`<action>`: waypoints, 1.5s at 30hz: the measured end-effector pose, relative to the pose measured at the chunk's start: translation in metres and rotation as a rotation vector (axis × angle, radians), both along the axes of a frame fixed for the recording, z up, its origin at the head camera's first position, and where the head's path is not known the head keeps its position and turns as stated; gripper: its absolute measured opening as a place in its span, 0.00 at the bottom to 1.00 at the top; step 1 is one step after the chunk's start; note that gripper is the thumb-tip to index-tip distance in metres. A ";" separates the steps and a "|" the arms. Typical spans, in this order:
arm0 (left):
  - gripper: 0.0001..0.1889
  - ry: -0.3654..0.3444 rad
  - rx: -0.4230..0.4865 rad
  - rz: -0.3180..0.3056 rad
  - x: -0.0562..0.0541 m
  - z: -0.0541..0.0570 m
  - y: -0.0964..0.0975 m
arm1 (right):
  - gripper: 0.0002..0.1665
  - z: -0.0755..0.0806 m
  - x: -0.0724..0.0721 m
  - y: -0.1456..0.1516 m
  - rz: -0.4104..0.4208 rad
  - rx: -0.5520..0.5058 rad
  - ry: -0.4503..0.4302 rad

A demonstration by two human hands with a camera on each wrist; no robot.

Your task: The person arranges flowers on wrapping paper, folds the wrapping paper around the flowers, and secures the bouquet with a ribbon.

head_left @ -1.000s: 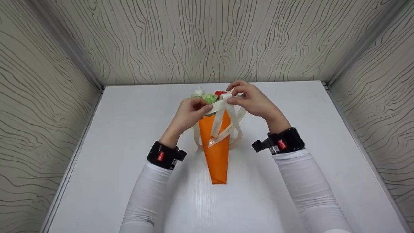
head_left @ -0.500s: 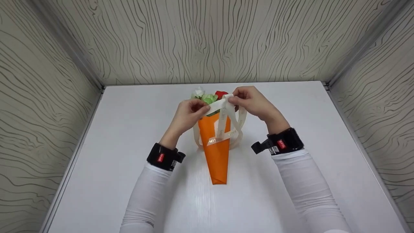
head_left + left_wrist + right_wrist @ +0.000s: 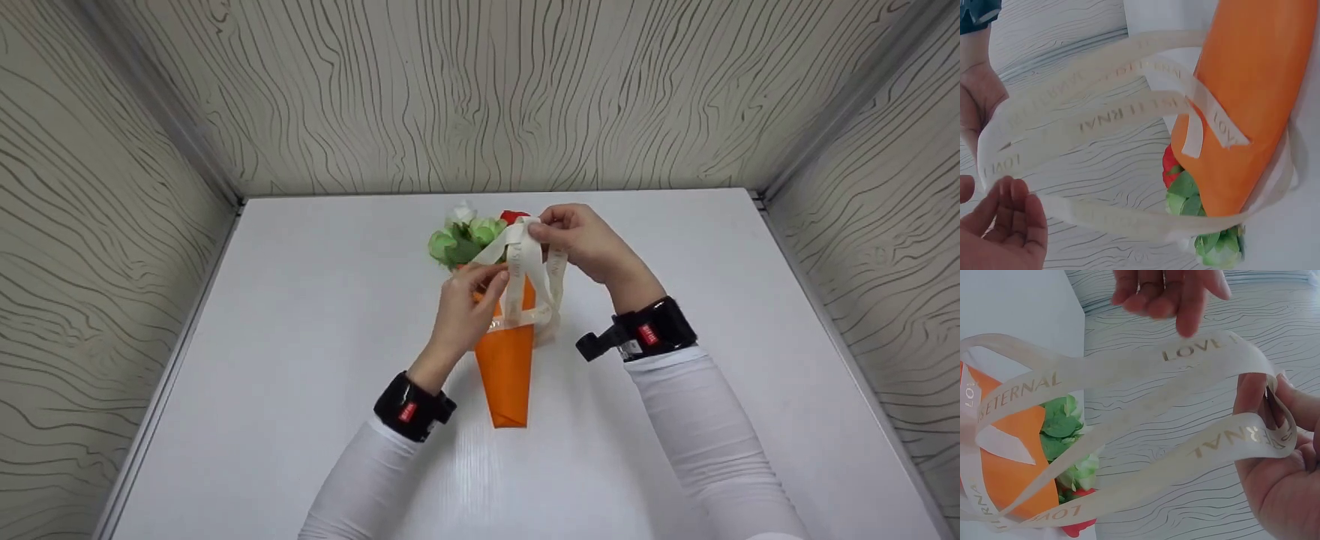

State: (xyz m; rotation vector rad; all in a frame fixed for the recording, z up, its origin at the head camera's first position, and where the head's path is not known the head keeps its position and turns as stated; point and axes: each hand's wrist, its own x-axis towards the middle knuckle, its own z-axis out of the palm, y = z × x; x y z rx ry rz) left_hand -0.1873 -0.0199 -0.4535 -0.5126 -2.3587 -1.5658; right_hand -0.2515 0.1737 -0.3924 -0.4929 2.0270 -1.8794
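A bouquet in an orange paper wrapper [image 3: 504,379] lies on the white table, flower end away from me. Green flowers [image 3: 442,244], a white flower [image 3: 463,213] and a red flower [image 3: 514,217] show at its top. Cream ribbon [image 3: 1033,389] with gold lettering is looped above the wrapper, its cut ends hanging over the orange paper. My right hand [image 3: 589,244] pinches the ribbon's raised loop between thumb and fingers, right of the flowers. Lower down, my left hand [image 3: 466,315] is close beside the ribbon; its loosely bent fingers [image 3: 1188,315] hold nothing in the right wrist view.
The white table [image 3: 300,337] extends around the bouquet on all sides. Behind it rises a wood-grain patterned wall [image 3: 480,97], with similar panels at left and right. Black camera bands [image 3: 411,406] sit on both wrists over white sleeves.
My left hand has let go of the ribbon and moved down and right, in front of the wrapper. The right hand keeps its pinch, slightly lower, and the hanging ends have swung.
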 end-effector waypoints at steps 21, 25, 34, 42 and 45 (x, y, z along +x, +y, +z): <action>0.13 -0.275 0.215 -0.083 -0.008 0.034 -0.023 | 0.19 0.012 0.001 0.015 -0.033 0.347 0.144; 0.11 -0.246 0.137 -0.035 -0.008 0.053 -0.042 | 0.19 0.016 0.001 0.027 0.025 0.383 0.153; 0.11 -0.205 0.053 0.081 -0.016 0.057 -0.099 | 0.19 0.013 0.003 0.065 -0.077 0.478 0.136; 0.20 -0.254 -0.104 0.085 -0.028 0.019 -0.165 | 0.19 -0.004 0.009 0.102 -0.192 0.583 0.124; 0.21 -0.282 -0.231 0.069 -0.026 0.012 -0.185 | 0.20 -0.014 0.013 0.113 -0.206 0.617 0.132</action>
